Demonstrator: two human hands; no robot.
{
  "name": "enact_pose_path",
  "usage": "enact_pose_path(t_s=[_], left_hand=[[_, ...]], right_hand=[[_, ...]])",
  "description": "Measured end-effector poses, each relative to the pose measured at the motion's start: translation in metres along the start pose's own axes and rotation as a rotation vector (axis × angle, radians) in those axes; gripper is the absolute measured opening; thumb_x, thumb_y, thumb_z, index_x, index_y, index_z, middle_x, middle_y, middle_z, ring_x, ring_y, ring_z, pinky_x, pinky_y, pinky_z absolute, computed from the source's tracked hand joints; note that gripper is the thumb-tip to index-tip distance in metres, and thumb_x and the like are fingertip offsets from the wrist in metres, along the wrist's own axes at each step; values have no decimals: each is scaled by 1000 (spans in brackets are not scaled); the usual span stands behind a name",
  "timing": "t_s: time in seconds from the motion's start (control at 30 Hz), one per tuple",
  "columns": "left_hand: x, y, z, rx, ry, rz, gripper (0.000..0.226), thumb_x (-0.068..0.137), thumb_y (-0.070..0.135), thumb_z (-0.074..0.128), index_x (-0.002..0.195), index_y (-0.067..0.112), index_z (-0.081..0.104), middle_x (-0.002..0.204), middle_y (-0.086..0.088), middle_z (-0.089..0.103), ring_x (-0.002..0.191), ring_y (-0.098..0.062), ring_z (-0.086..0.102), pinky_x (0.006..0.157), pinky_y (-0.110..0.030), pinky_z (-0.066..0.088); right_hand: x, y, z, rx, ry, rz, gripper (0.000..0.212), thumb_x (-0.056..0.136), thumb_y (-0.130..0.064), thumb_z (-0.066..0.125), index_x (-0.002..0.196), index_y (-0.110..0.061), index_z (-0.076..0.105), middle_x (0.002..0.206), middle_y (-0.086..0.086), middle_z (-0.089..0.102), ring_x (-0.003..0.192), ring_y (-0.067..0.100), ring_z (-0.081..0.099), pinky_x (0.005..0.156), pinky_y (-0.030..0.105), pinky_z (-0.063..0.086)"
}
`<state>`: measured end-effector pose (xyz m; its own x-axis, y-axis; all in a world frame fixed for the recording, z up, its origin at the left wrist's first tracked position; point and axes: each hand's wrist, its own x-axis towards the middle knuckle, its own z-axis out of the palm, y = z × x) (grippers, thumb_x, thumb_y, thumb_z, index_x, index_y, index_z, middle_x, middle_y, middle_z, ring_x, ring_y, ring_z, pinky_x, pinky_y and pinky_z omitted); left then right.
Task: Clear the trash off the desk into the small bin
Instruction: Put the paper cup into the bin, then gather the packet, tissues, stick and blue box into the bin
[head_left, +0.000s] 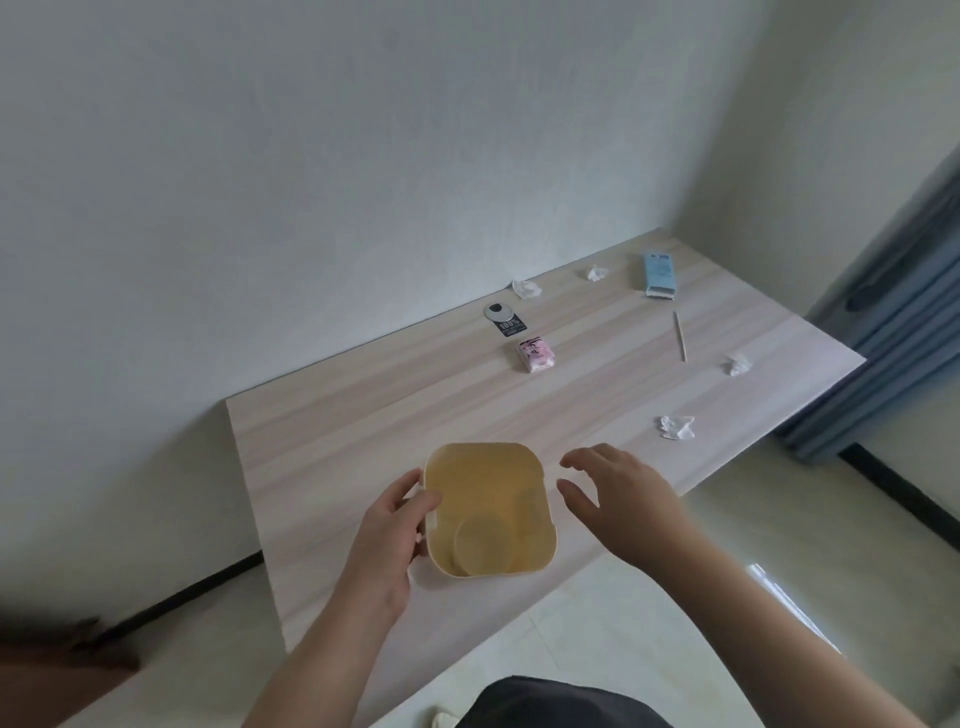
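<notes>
A small yellow bin (488, 506) stands near the front edge of the light wood desk (363, 431), with nothing inside it. My left hand (395, 535) grips its left rim, thumb over the edge. To the right of the bin hovers my right hand (618, 493), fingers spread and holding nothing. Crumpled white tissues lie on the desk: one at front right (675, 427), one at the right edge (737, 364), two near the wall (525, 289) (597, 272). A thin wooden stick (680, 336) lies between them.
A blue carton (658, 274) lies at the far right corner. A pink tissue pack (536, 354) and a black tag with a round disc (504, 317) sit mid-desk. Blue curtains (898, 322) hang right of the desk. White wall behind.
</notes>
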<state>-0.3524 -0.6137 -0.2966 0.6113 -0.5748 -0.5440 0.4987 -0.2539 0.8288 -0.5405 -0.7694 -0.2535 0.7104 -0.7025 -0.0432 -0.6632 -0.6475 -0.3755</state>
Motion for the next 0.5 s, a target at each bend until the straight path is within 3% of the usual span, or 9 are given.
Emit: enact_pose_path(t_s=[0.17, 0.27, 0.37, 0.5], left_hand=[[-4, 1, 38, 37, -72, 5, 36, 78, 23, 73, 113, 29, 75, 76, 0, 75, 52, -8, 62, 45, -21, 47], [-8, -2, 67, 68, -90, 3, 33, 67, 32, 71, 100, 30, 80, 82, -5, 70, 62, -15, 60, 53, -27, 44], [-7, -12, 102, 55, -63, -21, 28, 71, 29, 69, 97, 27, 80, 89, -10, 67, 76, -24, 56, 62, -32, 43], [-7, -25, 145, 42, -70, -12, 29, 80, 24, 69, 108, 24, 78, 101, -11, 76, 88, -26, 66, 70, -35, 49]], right_hand=[[-11, 45, -13, -3, 47, 70, 33, 94, -40, 50, 121, -24, 58, 120, -6, 61, 108, 18, 57, 87, 32, 44], [-23, 74, -23, 14, 55, 107, 33, 94, -41, 50, 122, -24, 57, 122, -6, 60, 108, 19, 57, 87, 32, 43], [-37, 109, -34, 40, 74, 155, 33, 94, -41, 50, 123, -25, 57, 121, -6, 60, 103, 18, 58, 85, 31, 43], [-53, 159, -46, 32, 75, 209, 33, 95, -41, 48, 124, -25, 55, 121, -6, 60, 106, 18, 57, 84, 31, 43]])
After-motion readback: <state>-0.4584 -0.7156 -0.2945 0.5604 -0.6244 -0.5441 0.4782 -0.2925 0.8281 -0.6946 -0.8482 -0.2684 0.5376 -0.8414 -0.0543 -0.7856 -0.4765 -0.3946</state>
